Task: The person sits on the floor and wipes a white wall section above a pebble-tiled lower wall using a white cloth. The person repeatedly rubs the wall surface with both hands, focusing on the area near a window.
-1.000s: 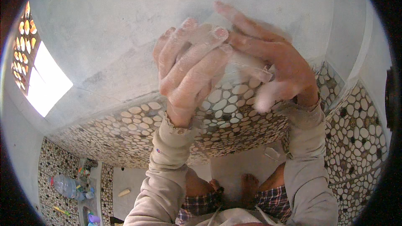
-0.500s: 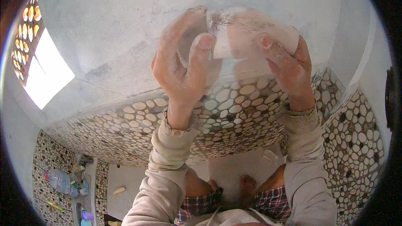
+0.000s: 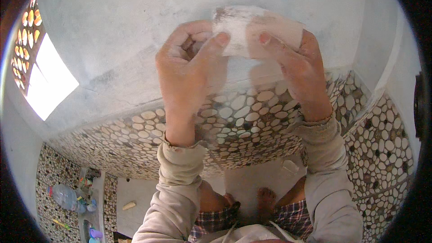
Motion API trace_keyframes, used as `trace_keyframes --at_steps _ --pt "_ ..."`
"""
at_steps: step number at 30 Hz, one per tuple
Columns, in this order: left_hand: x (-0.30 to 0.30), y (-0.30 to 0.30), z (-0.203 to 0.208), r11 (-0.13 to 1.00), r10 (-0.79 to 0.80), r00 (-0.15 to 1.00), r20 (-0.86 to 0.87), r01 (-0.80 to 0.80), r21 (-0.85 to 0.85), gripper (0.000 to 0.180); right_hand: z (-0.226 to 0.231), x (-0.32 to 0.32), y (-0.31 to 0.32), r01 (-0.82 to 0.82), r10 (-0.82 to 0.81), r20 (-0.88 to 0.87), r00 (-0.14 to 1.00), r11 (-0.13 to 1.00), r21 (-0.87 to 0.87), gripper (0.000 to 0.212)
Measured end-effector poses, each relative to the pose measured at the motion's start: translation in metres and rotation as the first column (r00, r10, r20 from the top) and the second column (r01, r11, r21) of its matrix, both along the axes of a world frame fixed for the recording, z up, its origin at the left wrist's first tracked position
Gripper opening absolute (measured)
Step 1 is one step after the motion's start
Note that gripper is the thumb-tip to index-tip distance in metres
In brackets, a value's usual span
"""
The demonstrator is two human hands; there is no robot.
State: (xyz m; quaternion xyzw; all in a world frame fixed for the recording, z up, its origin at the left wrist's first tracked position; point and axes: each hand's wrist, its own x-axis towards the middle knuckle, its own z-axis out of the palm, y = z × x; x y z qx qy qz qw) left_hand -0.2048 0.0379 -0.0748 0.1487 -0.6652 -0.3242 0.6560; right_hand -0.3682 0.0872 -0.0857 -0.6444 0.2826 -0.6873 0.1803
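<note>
Between my hands, in front of the pale wall, is a dusty piece of sandpaper (image 3: 243,29), whitish with a dark brown worn patch at its upper left and a pinkish-beige right part. My left hand (image 3: 182,74) pinches its left edge, the thumb lying on the face toward me and the other fingers curled. My right hand (image 3: 306,74) grips the right part with its thumb on the front; its other fingers are mostly hidden behind the sheet. White dust coats both hands.
The plastered wall (image 3: 135,31) fills the upper view, above a band of pebble stones (image 3: 243,117). At left are a bright opening (image 3: 51,76) and a pierced screen. A large clear bottle (image 3: 65,196) stands lower left by a ledge. Below, a small pale object (image 3: 129,205) lies on the floor.
The sandpaper has shifted left and looks flatter. My left fingers have curled in and the thumb now presses its left edge. My right hand has moved left along with it.
</note>
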Motion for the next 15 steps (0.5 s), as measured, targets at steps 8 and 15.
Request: trace_keyframes --at_steps 8,15 --pt "0.006 -0.008 0.001 0.994 0.11 0.993 -0.049 -0.11 0.0 0.024 0.004 -0.011 0.0 0.016 -0.024 0.058 0.998 0.99 0.141 0.025" --pt "0.0 -0.002 0.0 0.992 0.119 0.991 0.056 -0.116 -0.05 0.023 0.0 -0.019 -0.013 0.213 -0.211 -0.031 0.977 0.972 0.101 0.024"
